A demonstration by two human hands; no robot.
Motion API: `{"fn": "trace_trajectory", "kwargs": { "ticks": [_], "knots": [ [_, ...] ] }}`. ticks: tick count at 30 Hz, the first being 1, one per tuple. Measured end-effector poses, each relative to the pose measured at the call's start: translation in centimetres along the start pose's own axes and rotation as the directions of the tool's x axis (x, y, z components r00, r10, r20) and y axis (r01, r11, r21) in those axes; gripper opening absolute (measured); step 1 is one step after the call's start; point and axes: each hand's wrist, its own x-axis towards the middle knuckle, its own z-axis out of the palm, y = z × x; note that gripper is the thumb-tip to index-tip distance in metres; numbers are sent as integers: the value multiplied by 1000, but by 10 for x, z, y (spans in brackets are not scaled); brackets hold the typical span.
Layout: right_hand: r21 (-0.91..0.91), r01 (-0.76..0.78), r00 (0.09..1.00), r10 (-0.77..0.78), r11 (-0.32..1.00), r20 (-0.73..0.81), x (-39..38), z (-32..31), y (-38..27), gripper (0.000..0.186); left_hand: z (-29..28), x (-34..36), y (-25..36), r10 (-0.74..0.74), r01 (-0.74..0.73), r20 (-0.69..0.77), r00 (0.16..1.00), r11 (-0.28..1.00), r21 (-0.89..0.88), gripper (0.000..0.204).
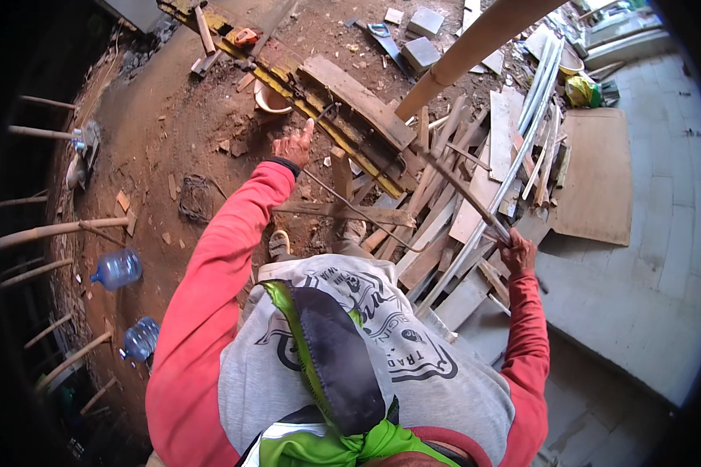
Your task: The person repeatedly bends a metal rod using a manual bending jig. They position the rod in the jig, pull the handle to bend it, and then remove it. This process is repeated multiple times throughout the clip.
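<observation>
My left hand [292,145] is at the yellow-edged, rust-brown beam [280,87], its index finger stretched out and the other fingers curled. A thin bent steel rod [343,201] runs from this hand toward the right; the curled fingers appear closed on it, though the hand partly hides the grip. My right hand [516,254] is wrapped round a long metal bar [469,198], which slants up to the beam's near right end. A brown plank [358,101] lies along the beam.
A hammer [204,31] and an orange tool [245,36] rest on the beam's far end. A handsaw [389,48] lies near grey blocks [422,54]. Scrap boards [444,206] and metal pipes [526,128] pile up at right. A thick pole [475,50] slants overhead. Blue jugs [121,268] lie left.
</observation>
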Motion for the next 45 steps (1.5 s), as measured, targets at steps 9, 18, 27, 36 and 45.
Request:
{"fn": "trace_trajectory", "kwargs": {
  "ticks": [9, 18, 27, 36, 45],
  "knots": [
    [-67, 390, 918, -382, 918, 109, 134, 4, 60, 18, -31, 9, 3, -1, 1, 14, 1000, 999, -42, 73],
    [-33, 600, 797, -592, 800, 119, 250, 26, 104, 19, -24, 9, 0, 39, -40, -36, 999, 999, -29, 75],
    [0, 573, 811, -566, 820, 148, 271, 70, 102, 17, -24, 9, 0, 59, -64, -113, 992, 997, -44, 70],
    [-19, 312, 950, -312, 950, 14, 168, 96, 109, 14, -19, 9, 0, 27, -32, -81, 996, 998, -61, 73],
    [-315, -103, 989, 130, 943, 65, 118, 111, 157, 15, -13, 11, -5, 38, -46, -128, 991, 997, -57, 60]
  ]
}}
